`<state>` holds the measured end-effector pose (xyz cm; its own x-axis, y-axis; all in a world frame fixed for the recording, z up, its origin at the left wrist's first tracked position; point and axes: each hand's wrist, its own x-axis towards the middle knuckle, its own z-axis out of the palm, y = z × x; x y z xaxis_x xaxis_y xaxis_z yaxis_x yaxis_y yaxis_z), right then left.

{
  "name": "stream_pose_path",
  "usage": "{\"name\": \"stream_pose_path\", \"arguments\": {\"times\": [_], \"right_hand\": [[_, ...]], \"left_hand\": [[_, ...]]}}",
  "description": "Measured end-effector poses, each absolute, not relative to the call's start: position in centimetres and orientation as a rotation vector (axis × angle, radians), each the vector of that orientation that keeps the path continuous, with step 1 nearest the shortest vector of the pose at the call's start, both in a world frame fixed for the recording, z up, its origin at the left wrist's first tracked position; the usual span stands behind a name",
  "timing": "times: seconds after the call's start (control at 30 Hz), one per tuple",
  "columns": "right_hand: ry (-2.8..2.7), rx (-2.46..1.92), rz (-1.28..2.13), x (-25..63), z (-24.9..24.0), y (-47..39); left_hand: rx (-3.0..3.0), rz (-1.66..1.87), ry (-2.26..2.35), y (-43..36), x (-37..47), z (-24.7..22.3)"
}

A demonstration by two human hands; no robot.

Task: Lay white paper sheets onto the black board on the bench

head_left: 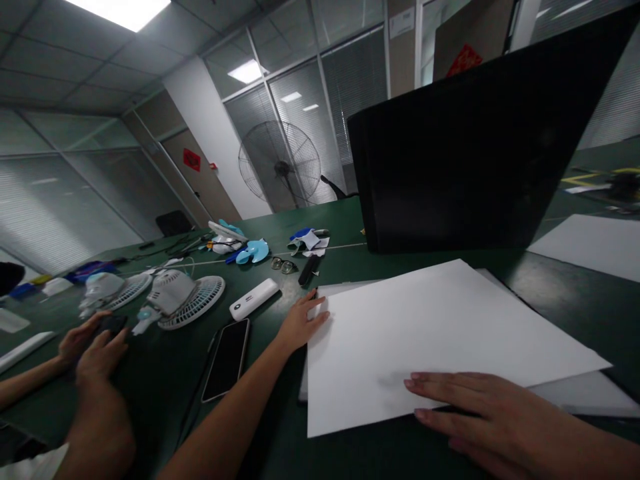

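Observation:
A large white sheet of paper (430,333) lies on the dark green table (350,260), on top of other white sheets. My left hand (300,323) rests flat at the sheet's left edge, fingers spread, touching it. My right hand (480,410) lies flat on the sheet's near right corner, fingers extended to the left. Neither hand grips anything.
A black phone (227,359) lies left of my left arm. A big black panel (480,140) stands behind the paper. Small white fans (185,299), a white power bank (254,299), glasses (283,265) and blue parts lie further left. Another person's hands (95,343) hold a dark device.

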<state>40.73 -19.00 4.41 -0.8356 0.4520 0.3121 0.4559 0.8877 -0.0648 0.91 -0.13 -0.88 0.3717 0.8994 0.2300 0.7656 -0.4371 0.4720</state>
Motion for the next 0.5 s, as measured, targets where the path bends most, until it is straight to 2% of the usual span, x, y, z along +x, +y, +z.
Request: {"name": "stream_pose_path", "arguments": {"times": [0.13,0.27,0.5], "right_hand": [[-2.659,-1.029,-0.101,41.5,1.5,-18.1],[-2.572,-1.301,-0.02,41.8,-1.1,-17.7],[-2.625,-1.461,0.146,41.9,-0.3,-17.7]], "left_hand": [[2.357,0.702,1.406,-0.1,0.8,-0.8],[2.389,0.701,1.36,-0.2,0.8,-0.7],[2.433,0.671,1.387,-0.1,0.5,-1.2]]}}
